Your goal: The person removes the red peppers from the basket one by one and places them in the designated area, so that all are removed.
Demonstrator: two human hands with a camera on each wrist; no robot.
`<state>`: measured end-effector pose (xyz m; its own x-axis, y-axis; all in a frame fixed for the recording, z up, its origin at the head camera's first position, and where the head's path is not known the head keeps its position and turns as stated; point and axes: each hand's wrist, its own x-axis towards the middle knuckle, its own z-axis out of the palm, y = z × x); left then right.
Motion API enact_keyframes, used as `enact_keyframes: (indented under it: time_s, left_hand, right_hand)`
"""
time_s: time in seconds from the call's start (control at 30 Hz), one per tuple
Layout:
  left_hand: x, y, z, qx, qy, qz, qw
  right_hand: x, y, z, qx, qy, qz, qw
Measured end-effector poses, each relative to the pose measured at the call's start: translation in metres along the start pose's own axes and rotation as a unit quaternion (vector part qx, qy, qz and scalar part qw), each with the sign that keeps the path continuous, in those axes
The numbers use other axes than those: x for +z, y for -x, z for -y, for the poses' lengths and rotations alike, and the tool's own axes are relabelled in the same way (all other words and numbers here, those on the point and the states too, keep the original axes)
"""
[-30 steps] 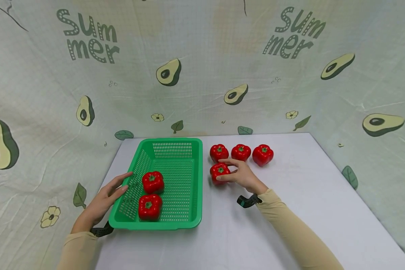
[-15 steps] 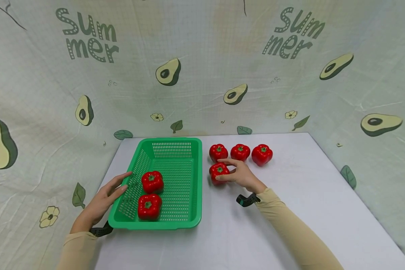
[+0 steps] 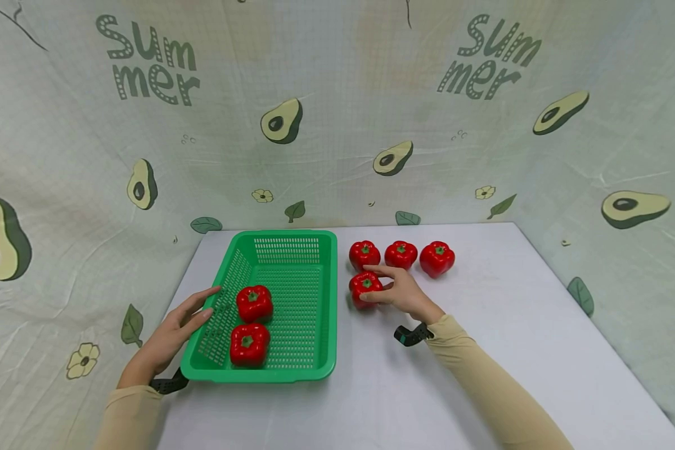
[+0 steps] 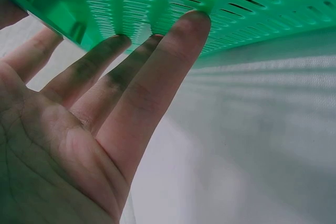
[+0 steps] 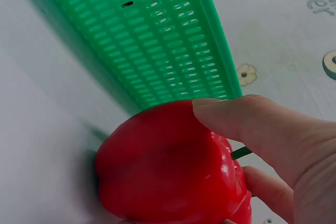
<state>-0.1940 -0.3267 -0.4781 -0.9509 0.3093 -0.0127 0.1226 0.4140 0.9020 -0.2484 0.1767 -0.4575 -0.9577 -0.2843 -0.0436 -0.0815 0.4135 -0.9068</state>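
In the head view, my right hand (image 3: 406,295) grips a red bell pepper (image 3: 362,284) on the white table, thumb on its near side and fingers round the far side. The right wrist view shows that pepper (image 5: 163,166) close up, its green stem towards the palm and the thumb (image 5: 252,121) pressed on its side. My left hand (image 3: 171,331) rests against the left side of a green plastic basket (image 3: 259,375). Its fairly straight fingers (image 4: 152,93) touch the slotted outer wall in the left wrist view. Two red bell peppers (image 3: 254,304) (image 3: 250,345) sit inside the basket, along its left part.
Behind the gripped pepper, three more red bell peppers (image 3: 364,253) (image 3: 400,252) (image 3: 437,258) stand in a row. The basket's right wall (image 5: 136,40) rises just left of the gripped pepper. A patterned cloth (image 3: 337,156) hangs around the white table (image 3: 484,325).
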Motion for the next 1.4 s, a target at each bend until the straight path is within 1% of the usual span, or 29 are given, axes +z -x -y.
enact_keyframes:
  time_s: [0.13,0.37,0.63,0.83,0.93,1.1,1.23,1.4]
  left_hand:
    - [0.0,0.001,-0.001,0.003,0.0,0.0,1.0]
    - [0.0,0.001,-0.003,0.004,-0.001,-0.002,1.0]
    - [0.0,0.0,-0.002,0.001,-0.006,-0.002,1.0]
    - [0.0,0.001,-0.001,0.002,-0.006,-0.002,1.0]
    - [0.0,0.001,-0.001,0.001,-0.007,-0.002,1.0]
    - [0.0,0.0,-0.002,0.0,-0.001,0.001,1.0]
    - [0.001,0.0,-0.002,-0.002,0.006,0.003,1.0]
    - [0.001,0.0,-0.002,-0.001,0.006,0.002,1.0]
  right_hand:
    - [-0.001,0.001,0.002,-0.006,0.002,0.001,1.0]
    - [-0.009,0.006,0.008,-0.024,0.039,-0.005,0.9989]
    - [-0.024,0.012,0.034,-0.026,0.081,-0.03,0.996]
    - [-0.027,0.011,0.056,-0.055,0.111,-0.047,0.9911]
    - [-0.024,0.01,0.067,-0.072,0.104,-0.043,0.9911]
    - [-0.016,0.006,0.085,-0.088,0.072,-0.022,0.9932]
    - [-0.007,0.0,0.097,-0.101,0.033,0.002,0.9943]
    - [0.005,-0.01,0.109,-0.124,-0.006,0.026,0.992]
